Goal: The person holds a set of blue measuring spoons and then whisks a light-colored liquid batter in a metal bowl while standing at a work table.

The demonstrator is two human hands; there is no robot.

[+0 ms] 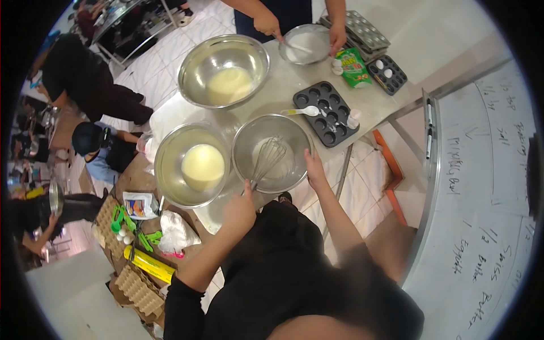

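Note:
A wire whisk [270,158] rests in a steel mixing bowl [243,139] with a pale, whitish mixture at its bottom. My left hand [240,212] is closed round the whisk handle at the bowl's near side. On the right, my right hand [314,169] grips the bowl's rim. Left of this bowl sits a second steel bowl [170,175], holding a pale yellow batter [203,166]. Farther back is a larger steel bowl [198,59] with more yellow mixture [229,86]. A white measuring spoon [309,111] lies beyond my bowl.
A dark muffin tin [324,93] and green packet [353,69] are at the right. Across the table, another person's hands [266,24] work at a bowl [320,41]. Egg trays [139,292], green measuring cups [117,218] and a white bag [175,231] lie left. A whiteboard [481,198] stands right.

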